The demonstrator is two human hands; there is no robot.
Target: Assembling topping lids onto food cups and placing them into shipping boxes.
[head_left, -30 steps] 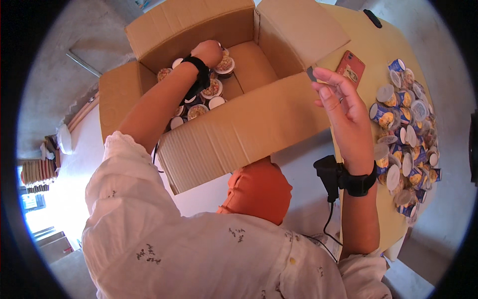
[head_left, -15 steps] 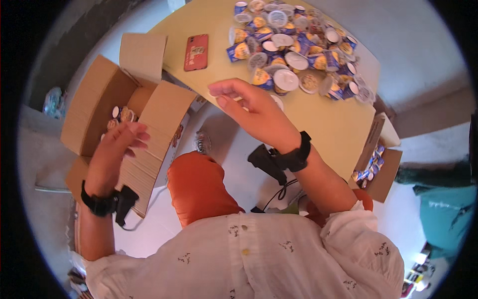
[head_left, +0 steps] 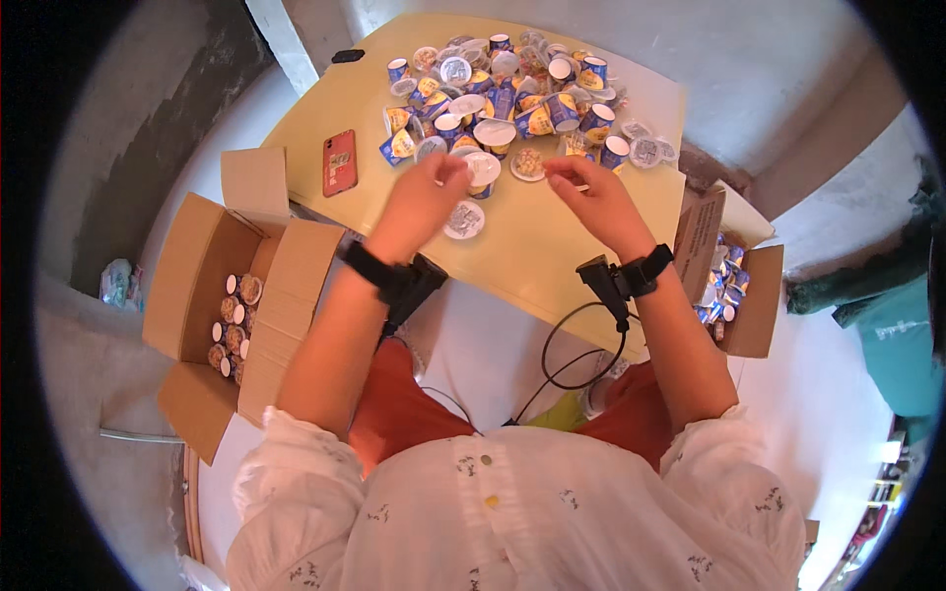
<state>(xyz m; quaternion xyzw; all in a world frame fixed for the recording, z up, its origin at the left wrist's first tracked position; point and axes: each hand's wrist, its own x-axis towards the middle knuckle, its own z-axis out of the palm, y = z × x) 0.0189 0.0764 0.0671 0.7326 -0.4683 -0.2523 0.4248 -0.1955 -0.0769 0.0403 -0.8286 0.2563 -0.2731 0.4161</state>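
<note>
My left hand [head_left: 426, 205] is over the yellow table [head_left: 532, 246], its slightly blurred fingers bent and apart beside a blue cup with a white lid [head_left: 481, 169]. Nothing shows in its grip. A round cup with a silvery printed top [head_left: 464, 220] lies just below those fingers. My right hand [head_left: 599, 205] hovers at the near edge of the pile, fingers curved and parted, with nothing seen between them. Near its fingertips is a clear-topped cup of brownish pieces [head_left: 527, 164]. Many blue-and-yellow snack cups [head_left: 535, 122] lie heaped behind both hands.
A red phone [head_left: 340, 164] lies on the table's left side, and a small black object [head_left: 348, 56] at its far left corner. On the left stands an open carton [head_left: 177, 281] with several cups inside. Another open carton [head_left: 757, 300] with blue packs stands at right.
My left hand has moved from the left carton to the table beside the pile. My right hand has shifted right along the pile's near edge. The view has turned, showing more inside both cartons.
</note>
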